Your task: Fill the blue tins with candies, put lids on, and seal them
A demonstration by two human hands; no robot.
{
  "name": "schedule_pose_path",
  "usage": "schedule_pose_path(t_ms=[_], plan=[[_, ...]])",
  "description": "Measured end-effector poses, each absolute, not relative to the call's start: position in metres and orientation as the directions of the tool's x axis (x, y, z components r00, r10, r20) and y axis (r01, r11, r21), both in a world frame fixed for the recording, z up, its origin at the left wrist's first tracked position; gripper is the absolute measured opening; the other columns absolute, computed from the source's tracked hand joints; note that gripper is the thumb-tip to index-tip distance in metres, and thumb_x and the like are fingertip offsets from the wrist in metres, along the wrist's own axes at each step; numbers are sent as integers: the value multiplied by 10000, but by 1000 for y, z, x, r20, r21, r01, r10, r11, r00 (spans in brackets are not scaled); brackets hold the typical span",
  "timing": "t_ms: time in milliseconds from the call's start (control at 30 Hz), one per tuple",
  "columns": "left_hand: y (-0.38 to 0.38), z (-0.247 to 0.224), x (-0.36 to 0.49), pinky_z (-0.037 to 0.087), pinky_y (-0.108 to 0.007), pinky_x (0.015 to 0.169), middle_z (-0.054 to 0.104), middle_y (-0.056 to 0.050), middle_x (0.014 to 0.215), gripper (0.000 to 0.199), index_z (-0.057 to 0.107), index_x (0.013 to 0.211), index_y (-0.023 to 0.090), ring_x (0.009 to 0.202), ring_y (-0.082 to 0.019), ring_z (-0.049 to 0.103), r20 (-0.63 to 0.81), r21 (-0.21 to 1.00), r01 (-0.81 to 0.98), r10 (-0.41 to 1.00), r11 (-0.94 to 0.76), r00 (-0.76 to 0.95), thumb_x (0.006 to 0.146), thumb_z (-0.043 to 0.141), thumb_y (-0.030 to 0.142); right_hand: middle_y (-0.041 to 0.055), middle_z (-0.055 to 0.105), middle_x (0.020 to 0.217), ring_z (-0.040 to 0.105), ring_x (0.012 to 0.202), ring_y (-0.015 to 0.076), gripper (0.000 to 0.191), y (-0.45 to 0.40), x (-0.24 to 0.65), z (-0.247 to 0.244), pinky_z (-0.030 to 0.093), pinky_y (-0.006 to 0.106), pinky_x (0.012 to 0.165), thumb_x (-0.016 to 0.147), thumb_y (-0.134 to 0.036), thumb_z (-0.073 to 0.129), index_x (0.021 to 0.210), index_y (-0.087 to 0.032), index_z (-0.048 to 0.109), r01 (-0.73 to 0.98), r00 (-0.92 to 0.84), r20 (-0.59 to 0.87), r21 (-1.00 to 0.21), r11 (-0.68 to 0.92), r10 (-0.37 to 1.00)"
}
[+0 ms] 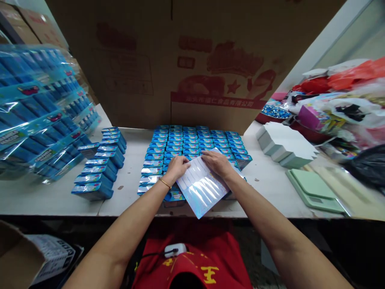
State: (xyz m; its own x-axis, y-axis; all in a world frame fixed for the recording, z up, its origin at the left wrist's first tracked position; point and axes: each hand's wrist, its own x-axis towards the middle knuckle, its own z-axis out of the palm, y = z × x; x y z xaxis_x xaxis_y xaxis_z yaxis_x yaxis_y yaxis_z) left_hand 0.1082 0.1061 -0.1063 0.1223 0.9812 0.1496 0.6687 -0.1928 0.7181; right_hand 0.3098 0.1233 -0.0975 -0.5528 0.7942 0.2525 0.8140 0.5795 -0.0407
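Observation:
A shiny, silvery-blue sticker sheet (203, 188) with rounded strip outlines lies tilted over the rows of blue boxes. Pinched fingers of my left hand (178, 167) are at its upper left edge. My right hand (217, 163) grips the upper right part, its fingers bent over the edge. Under and behind the sheet, many small blue boxes (183, 140) stand packed in rows on the white table (129, 200). The sheet and my hands hide some of them.
A large cardboard carton (180, 72) rises behind the boxes. More blue boxes (99, 172) stand in a line at left, beside plastic-wrapped display packs (36, 108). At right are white card stacks (284, 144), a pale green scale (314, 190) and heaped bags (339, 96).

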Motion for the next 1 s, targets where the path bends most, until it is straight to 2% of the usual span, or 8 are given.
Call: schedule_pose_path(t_ms=[200,300,467,600,667,767,867,1000], plan=[[104,-108,108,410,-302,660,669,-60,728,144,699,739,167,693,-196,577,145,728,658,982,-191,125,672,575,196,62,618,1100,532,1022,169,250,129,320,-98,386,290,891,868,-216,434,962,-189,664,759,-576,347,-111,642,741],[103,-108,107,410,-298,656,671,-60,735,139,694,736,167,695,-195,578,129,731,660,985,-173,116,677,573,201,79,610,1083,518,1017,174,221,124,320,-90,369,306,905,851,-204,450,901,-173,663,740,-606,326,-105,665,726],[100,-112,104,406,-306,679,668,-61,770,141,686,762,196,738,-209,581,137,638,746,982,-190,133,698,561,216,93,605,1004,531,927,196,173,102,318,-34,380,303,840,785,-156,484,824,-164,652,796,-569,256,-63,601,781],[97,-111,102,388,-335,809,655,-79,831,113,687,747,217,880,-241,567,219,615,738,960,-277,177,686,592,226,49,617,870,548,795,168,165,99,304,15,384,254,710,756,-169,489,766,-188,653,874,-423,264,-134,467,867],[95,-106,98,372,-337,866,651,-82,900,133,687,781,214,961,-242,547,255,736,620,960,-272,118,675,616,249,32,620,792,544,722,149,154,105,291,22,367,234,643,740,-183,505,706,-183,655,890,-361,239,-199,410,901],[92,-96,88,410,-330,826,642,-89,990,301,656,920,180,960,-216,560,144,977,164,989,-137,-30,758,526,397,5,598,655,522,623,118,150,118,269,11,335,212,558,725,-212,527,653,-166,650,853,-327,200,-357,379,924],[87,-87,72,442,-296,716,636,-101,980,474,620,958,146,874,-190,589,-58,967,-252,997,43,-50,761,464,548,-19,547,543,492,535,95,150,125,248,-8,319,198,494,711,-225,530,628,-152,632,760,-320,132,-555,337,938],[80,-85,49,417,-237,644,623,-60,902,422,609,935,149,787,-136,571,-75,956,-291,991,39,-111,640,665,444,-23,524,507,497,492,87,112,125,221,-23,343,173,447,690,-209,533,636,-140,602,599,-295,1,-779,185,956]])
